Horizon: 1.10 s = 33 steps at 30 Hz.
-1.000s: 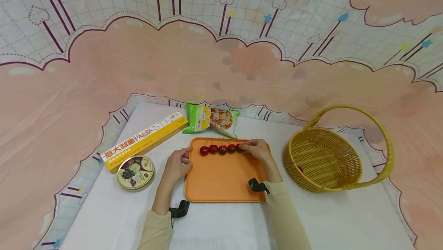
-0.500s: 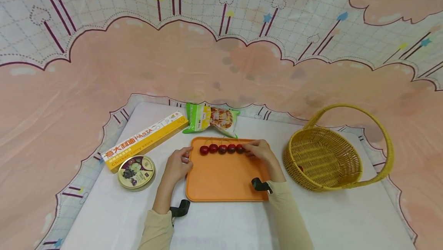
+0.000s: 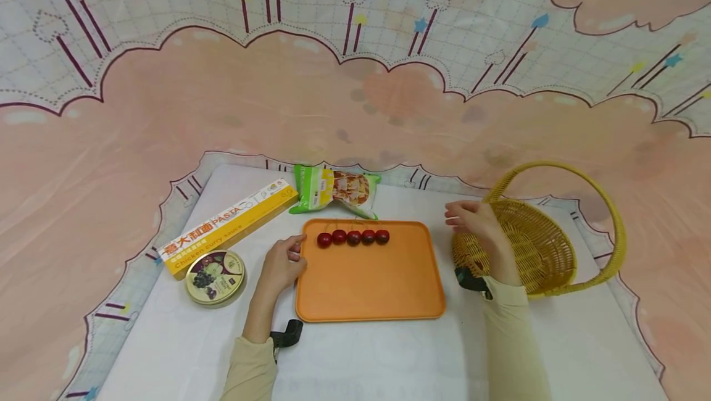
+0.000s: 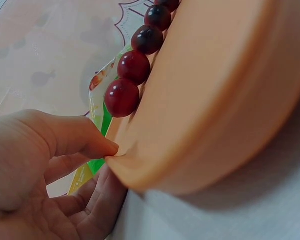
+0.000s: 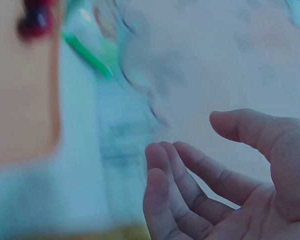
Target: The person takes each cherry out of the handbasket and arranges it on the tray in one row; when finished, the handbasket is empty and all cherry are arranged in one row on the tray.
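An orange tray [image 3: 369, 284] lies on the white table with several dark red cherries [image 3: 353, 237] in a row along its far edge. My left hand [image 3: 282, 263] pinches the tray's left rim [image 4: 121, 155], thumb on top and fingers under, close to the nearest cherry [image 4: 121, 98]. My right hand [image 3: 472, 219] hovers above the table between the tray and the yellow wicker basket [image 3: 541, 247]. Its fingers are loosely curled and it holds nothing [image 5: 200, 185].
A yellow pasta box [image 3: 228, 225] and a round tin [image 3: 215, 276] lie left of the tray. A green snack bag [image 3: 336, 190] sits behind it. The basket has a tall arched handle [image 3: 583, 179]. A patterned cloth hangs behind the table.
My right hand has left the row of cherries and moved right, toward the basket. The left hand stays on the tray's rim.
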### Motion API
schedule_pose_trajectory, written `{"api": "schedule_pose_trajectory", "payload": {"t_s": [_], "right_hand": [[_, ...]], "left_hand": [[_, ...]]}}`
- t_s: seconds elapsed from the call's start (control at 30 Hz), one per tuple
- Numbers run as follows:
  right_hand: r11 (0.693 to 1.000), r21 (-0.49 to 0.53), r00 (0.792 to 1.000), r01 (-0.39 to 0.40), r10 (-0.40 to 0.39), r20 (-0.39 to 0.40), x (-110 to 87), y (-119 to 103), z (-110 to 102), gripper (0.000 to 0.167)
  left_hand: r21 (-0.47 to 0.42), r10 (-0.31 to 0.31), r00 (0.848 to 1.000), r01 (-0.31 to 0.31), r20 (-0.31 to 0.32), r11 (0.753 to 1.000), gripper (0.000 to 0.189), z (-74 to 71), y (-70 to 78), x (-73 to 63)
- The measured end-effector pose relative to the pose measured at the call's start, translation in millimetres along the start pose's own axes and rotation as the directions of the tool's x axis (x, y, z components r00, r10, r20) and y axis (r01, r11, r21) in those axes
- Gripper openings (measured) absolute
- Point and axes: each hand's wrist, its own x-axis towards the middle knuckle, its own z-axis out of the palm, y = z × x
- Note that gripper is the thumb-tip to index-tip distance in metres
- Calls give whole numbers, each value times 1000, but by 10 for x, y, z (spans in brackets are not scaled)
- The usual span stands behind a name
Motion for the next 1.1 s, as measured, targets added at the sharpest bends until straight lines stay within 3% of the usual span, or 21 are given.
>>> {"api": "schedule_pose_trajectory", "payload": {"t_s": [0.17,0.37,0.47,0.67,0.8,1.1], "right_hand": [[999,-23,999,-37,38,22,-179,162,-548,56],[985,-141,975,-100,125,184,-190,484,-852,47],[977,-182,949,-111,158,273,-178,587,-881,42],[964,-204,895,-172,240,376,-145,653,-853,36],[957,-222,877,-189,266,401,-128,692,-835,34],[942,-297,858,-156,278,432,-108,654,-744,30]], "left_hand": [[13,-18,1000,18,11,1000,52,-3,3,-3],[20,-27,1000,27,14,999,53,-17,-12,5],[22,-18,1000,17,9,1000,53,-7,-18,12],[17,-32,999,31,15,999,53,16,5,-2],[10,-28,1000,27,12,1000,53,14,11,-13],[1,-13,1000,13,6,1000,53,10,-8,-9]]}}
